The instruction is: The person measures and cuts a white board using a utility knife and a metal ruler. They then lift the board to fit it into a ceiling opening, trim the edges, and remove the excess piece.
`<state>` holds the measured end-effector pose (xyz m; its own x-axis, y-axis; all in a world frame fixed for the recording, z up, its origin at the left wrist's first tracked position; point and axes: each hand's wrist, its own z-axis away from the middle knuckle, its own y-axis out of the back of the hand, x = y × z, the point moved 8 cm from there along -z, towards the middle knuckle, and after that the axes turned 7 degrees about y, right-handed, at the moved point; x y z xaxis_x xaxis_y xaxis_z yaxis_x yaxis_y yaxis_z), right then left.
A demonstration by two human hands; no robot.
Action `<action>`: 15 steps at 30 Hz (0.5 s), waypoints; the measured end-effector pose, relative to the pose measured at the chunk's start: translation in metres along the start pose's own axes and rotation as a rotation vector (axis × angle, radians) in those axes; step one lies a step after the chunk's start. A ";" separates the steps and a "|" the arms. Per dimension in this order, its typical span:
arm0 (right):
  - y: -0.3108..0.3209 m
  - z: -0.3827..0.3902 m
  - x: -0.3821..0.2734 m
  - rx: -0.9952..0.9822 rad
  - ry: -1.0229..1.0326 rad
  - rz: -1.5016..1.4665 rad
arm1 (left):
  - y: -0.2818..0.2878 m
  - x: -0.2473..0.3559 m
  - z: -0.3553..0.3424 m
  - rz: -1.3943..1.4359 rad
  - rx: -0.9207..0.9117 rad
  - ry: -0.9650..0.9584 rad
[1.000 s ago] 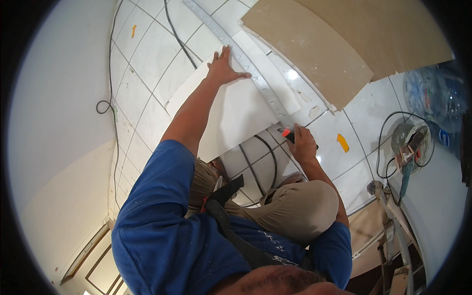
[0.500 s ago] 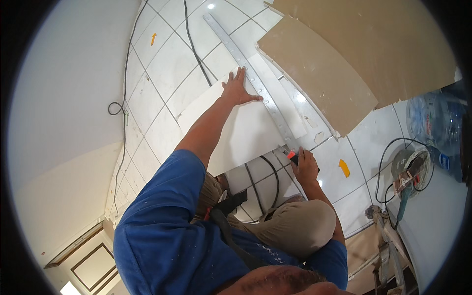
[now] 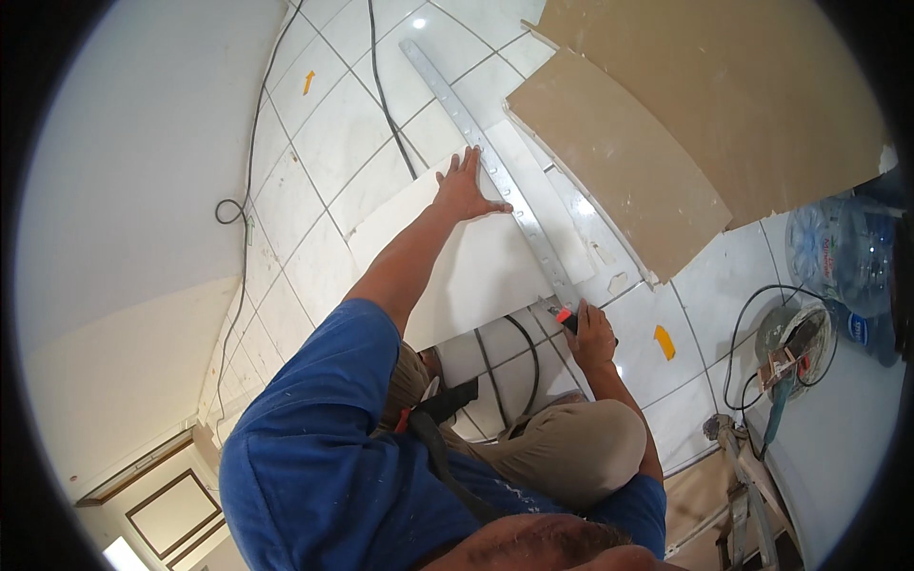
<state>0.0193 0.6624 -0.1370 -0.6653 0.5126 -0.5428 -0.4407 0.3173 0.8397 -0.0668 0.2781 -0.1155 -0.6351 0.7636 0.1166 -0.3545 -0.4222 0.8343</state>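
My left hand [image 3: 465, 190] lies spread on a white board [image 3: 476, 271], its fingertips and thumb against a long perforated metal straightedge [image 3: 500, 176]. The straightedge runs at a slant across the board and past its far side. At the near end of the straightedge, my right hand [image 3: 594, 338] is closed round a red-and-black utility knife [image 3: 566, 315]. The knife's tip is by the board's near edge; whether it touches the board I cannot tell.
Large brown boards [image 3: 619, 157] lie at the far right. Dark cables [image 3: 383, 90] cross the tiled floor [image 3: 324, 143]. On the right are big plastic bottles [image 3: 833, 252], a bucket [image 3: 809, 333] with a tool in it and a stepladder [image 3: 747, 485]. My knee [image 3: 605, 438] is close by.
The whole view has shifted a little, so things appear slightly lower. Both hands keep nearly the same places on the straightedge and knife.
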 end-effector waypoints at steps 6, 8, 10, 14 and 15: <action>0.003 -0.001 -0.001 0.020 0.005 -0.007 | 0.000 0.003 0.000 -0.010 0.007 0.000; -0.001 0.000 0.001 -0.004 -0.015 -0.016 | 0.003 0.007 0.001 -0.018 -0.004 0.004; -0.004 0.000 0.002 -0.005 -0.020 -0.026 | 0.005 0.006 0.000 -0.027 -0.005 0.008; -0.001 -0.001 0.002 0.034 -0.011 -0.009 | 0.005 0.006 -0.001 -0.029 -0.020 0.013; 0.001 -0.001 0.002 0.043 -0.011 0.002 | 0.006 0.007 -0.001 -0.026 -0.031 0.014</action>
<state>0.0171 0.6625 -0.1375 -0.6593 0.5216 -0.5415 -0.4133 0.3503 0.8405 -0.0737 0.2803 -0.1098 -0.6348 0.7678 0.0873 -0.3917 -0.4171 0.8201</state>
